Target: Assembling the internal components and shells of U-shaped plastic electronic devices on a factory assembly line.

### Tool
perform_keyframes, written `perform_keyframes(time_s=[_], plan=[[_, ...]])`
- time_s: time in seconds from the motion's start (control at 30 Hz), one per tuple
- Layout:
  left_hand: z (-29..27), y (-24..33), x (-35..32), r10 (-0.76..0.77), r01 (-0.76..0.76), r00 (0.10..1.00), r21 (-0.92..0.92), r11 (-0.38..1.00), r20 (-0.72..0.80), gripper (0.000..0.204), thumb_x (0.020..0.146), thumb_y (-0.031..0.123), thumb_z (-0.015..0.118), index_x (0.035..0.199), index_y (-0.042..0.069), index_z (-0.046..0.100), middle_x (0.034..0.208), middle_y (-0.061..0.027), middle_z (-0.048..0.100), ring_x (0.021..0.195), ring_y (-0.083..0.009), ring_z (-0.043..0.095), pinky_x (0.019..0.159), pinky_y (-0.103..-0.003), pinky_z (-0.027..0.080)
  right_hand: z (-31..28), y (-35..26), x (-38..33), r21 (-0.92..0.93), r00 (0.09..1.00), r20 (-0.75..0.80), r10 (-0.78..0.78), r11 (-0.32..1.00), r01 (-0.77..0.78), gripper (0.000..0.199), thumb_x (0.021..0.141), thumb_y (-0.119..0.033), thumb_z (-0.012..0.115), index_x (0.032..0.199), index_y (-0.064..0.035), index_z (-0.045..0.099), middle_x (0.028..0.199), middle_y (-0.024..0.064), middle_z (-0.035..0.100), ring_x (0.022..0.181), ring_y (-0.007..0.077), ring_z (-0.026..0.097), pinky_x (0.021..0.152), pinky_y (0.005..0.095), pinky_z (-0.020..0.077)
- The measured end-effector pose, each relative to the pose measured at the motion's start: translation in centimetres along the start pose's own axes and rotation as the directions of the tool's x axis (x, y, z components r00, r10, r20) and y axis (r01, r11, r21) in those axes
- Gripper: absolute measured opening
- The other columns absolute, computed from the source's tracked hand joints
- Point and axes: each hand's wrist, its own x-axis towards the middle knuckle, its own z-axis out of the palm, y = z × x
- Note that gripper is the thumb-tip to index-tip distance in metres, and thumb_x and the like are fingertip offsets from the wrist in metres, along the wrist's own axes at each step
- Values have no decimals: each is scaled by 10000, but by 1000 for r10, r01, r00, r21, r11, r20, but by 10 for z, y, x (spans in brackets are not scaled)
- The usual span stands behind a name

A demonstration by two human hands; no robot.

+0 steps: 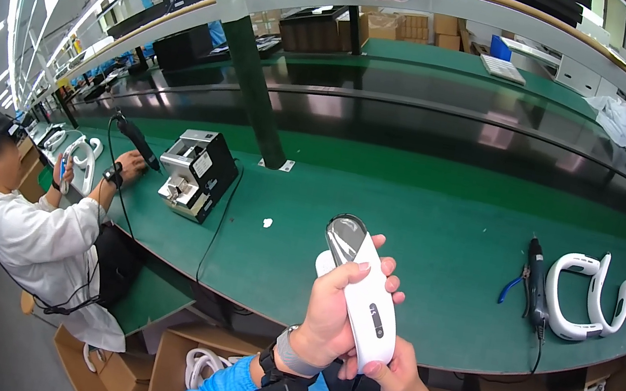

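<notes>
Both my hands hold a white neck fan (374, 342) above the near edge of the green workbench. It has a rounded, dark glossy tip and a small dark control panel on its side. My left hand (330, 312) wraps its middle, the thumb lying across the front. Closed around the lower end is my right hand (400, 374). A second white piece shows behind the left hand, partly hidden. To the right on the bench lie another white neck fan (567, 329), a black electric screwdriver (536, 287) and blue-handled pliers (513, 288).
A black-and-silver bench machine (199, 175) stands left of centre, near a green post (251, 93). At the left, a co-worker in a white top (43, 232) reaches toward a hanging screwdriver (139, 144). Cardboard boxes (172, 351) with white parts sit below the bench edge (451, 361).
</notes>
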Motion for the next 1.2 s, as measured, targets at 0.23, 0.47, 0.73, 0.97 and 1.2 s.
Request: perform_keyframes(time_s=[0.23,0.47,0.73,0.97,1.2], plan=[[8,1,1,20,-19,1000,-35,999,6,493,912,179,574,1364,72,408,1070,-116,511,858,-220,548,757,-394,513,-5,-10,-1,-3,996,-12,90,996,-90,463,922,-299,698,1178,73,592,1011,162,700,963,218,679,906,351,520],[18,-1,15,121,-120,988,24,993,-93,530,892,56,584,1371,76,357,972,-92,542,817,-196,566,715,-365,515,-22,-23,1,-54,995,-74,73,996,-77,579,894,-392,722,1193,85,590,1057,162,691,1010,226,666,926,361,517],[20,-5,28,86,-82,988,33,996,-131,477,917,173,618,1340,91,414,1024,-98,575,901,-213,592,766,-362,520,-21,-22,6,-30,981,-191,30,999,-36,624,884,-466,707,1164,81,594,1006,152,695,951,223,678,879,348,539],[-25,-14,-8,-66,-118,900,387,914,431,913,886,403,715,1507,-43,217,1451,-254,442,1329,-326,482,1107,-426,399,-46,-36,12,113,998,47,46,992,-51,585,907,-408,685,1172,106,589,1056,198,687,1018,280,665,959,408,503],[-27,-20,-5,127,-218,951,323,921,281,830,881,226,743,1496,-21,244,1390,-246,499,1286,-365,519,1082,-450,429,-13,-54,13,-515,849,-412,-331,853,83,340,842,-70,738,1144,53,639,1066,172,685,1009,245,676,889,349,558]])
